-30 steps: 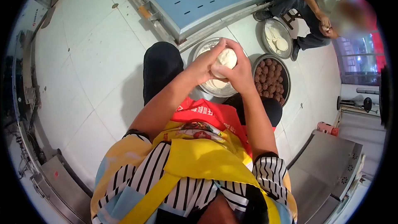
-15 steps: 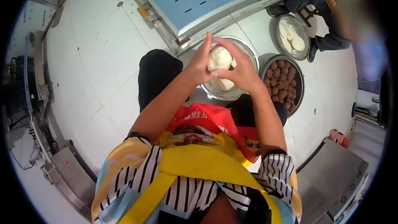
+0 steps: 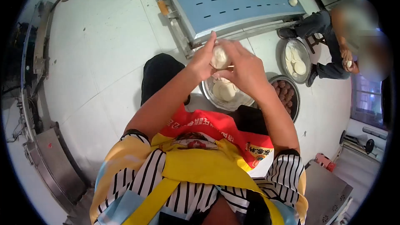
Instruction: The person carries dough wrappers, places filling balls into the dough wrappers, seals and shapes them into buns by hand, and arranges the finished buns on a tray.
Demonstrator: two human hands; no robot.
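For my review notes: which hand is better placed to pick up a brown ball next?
Probably the right hand: it is nearer the pan of brown balls. The left hand is farther off, across the dough ball, which it could perhaps support.

Head-worn camera looks steeply down over the hands (image 3: 225,64).

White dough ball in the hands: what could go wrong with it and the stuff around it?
The round white dough ball is between the left hand and right hand, so it might slip and fall, perhaps onto the flat white dough rounds in the silver metal bowl. The right knee looks close to the brown balls' round pan and could bump it.
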